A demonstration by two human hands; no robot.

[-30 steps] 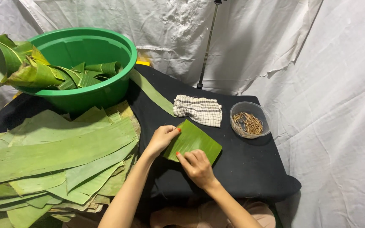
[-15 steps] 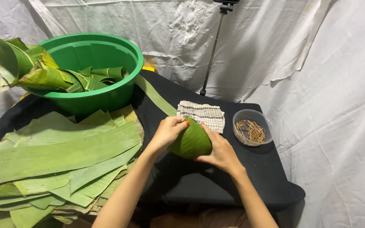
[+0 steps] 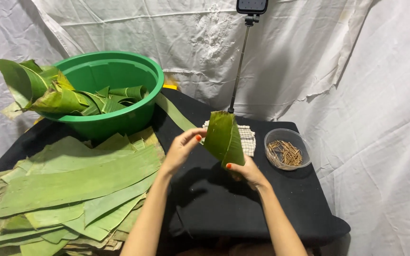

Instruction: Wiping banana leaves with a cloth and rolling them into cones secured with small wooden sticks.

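Both hands hold one piece of green leaf [image 3: 225, 137] in the air, above the black tabletop [image 3: 224, 208]. The leaf is bent into a cone shape, with the narrow end pointing down. The left hand [image 3: 182, 149] grips its left edge with the fingers closed on it. The right hand [image 3: 248, 171] supports the narrow bottom end from below, and its thumb presses on the leaf. So neither hand is free; both are closed on the same leaf.

As for the progress, the green basin [image 3: 115, 90] at the back left already contains several folded leaf cones [image 3: 62, 97], and some of them stick out over its rim. I judge that a good part of the work is done. However, a big pile of flat leaves [image 3: 67, 185] lies on the left side of the tabletop, so a lot of material is not used yet. The cone in the hands looks shaped, but I see no stick in it; it seems not yet fixed.

A clear bowl with thin wooden sticks [image 3: 286, 150] stands near the right hand. A checked cloth [image 3: 247, 137] lies behind the held leaf, partly hidden. A black stand [image 3: 240, 61] rises behind the tabletop, before a white sheet [image 3: 357, 71].
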